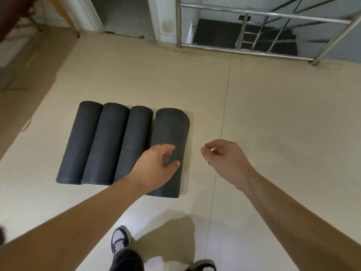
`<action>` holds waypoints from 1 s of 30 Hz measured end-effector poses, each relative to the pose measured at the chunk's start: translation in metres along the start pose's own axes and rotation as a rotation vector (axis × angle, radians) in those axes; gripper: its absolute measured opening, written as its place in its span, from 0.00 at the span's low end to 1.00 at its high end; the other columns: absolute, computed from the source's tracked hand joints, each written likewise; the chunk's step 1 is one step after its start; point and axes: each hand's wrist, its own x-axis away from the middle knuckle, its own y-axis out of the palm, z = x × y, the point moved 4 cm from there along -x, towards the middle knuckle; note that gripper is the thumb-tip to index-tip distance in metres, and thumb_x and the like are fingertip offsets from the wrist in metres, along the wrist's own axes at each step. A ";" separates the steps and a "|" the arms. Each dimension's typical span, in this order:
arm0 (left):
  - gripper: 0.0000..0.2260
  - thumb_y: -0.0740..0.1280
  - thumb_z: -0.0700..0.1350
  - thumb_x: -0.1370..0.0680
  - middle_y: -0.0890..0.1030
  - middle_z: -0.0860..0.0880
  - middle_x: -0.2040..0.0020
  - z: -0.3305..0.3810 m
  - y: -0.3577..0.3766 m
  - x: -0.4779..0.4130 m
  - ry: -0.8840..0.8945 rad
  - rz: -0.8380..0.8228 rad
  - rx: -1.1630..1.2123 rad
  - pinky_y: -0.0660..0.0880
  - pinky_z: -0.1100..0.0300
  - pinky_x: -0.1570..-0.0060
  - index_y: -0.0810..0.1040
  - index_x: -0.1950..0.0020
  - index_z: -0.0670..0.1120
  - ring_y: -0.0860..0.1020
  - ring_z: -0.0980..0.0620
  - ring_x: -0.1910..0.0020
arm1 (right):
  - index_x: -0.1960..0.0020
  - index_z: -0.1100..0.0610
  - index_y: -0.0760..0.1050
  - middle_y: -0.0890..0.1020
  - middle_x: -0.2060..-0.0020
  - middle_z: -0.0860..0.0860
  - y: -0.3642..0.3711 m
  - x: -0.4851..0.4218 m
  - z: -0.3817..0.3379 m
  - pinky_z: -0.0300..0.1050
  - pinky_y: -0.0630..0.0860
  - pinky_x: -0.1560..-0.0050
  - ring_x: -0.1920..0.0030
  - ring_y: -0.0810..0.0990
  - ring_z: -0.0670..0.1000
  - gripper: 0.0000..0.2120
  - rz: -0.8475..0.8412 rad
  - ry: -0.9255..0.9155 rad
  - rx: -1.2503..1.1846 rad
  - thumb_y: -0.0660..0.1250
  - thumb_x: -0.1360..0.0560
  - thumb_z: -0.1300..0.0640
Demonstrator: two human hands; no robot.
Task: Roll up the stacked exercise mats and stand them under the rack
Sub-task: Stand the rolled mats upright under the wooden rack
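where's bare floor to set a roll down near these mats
Bare floor runs wide from the rightmost roll to the railing, also between rolls and doorway. Crowded: four rolls packed side by side, no hand room between.

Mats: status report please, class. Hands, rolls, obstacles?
Left hand open, over rightmost roll, contact unclear. Right hand loosely curled, holding nothing. Four rolled mats lie side by side on floor, none standing. Railing beyond, apart from them.
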 end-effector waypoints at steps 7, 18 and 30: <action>0.25 0.71 0.52 0.18 0.78 0.54 0.33 0.114 -0.055 0.027 -0.004 0.022 0.011 0.74 0.65 0.42 0.72 0.22 0.52 0.76 0.58 0.42 | 0.48 0.47 0.83 0.83 0.59 0.44 -0.093 0.035 -0.077 0.41 0.75 0.56 0.58 0.82 0.47 0.11 -0.036 -0.078 0.125 0.68 0.20 0.42; 0.25 0.68 0.51 0.17 0.70 0.52 0.23 0.120 -0.025 -0.116 -0.227 -0.136 -0.051 0.72 0.54 0.28 0.69 0.20 0.52 0.73 0.49 0.27 | 0.47 0.50 0.82 0.85 0.54 0.46 -0.126 -0.105 -0.126 0.49 0.82 0.46 0.52 0.84 0.49 0.10 -0.091 0.001 0.092 0.67 0.19 0.45; 0.25 0.68 0.54 0.17 0.74 0.50 0.25 0.176 -0.045 -0.237 -0.491 0.011 0.154 0.73 0.51 0.28 0.70 0.21 0.51 0.75 0.48 0.29 | 0.46 0.51 0.83 0.85 0.53 0.47 -0.217 -0.250 -0.183 0.41 0.77 0.55 0.52 0.84 0.48 0.10 -0.305 -0.112 0.162 0.67 0.19 0.47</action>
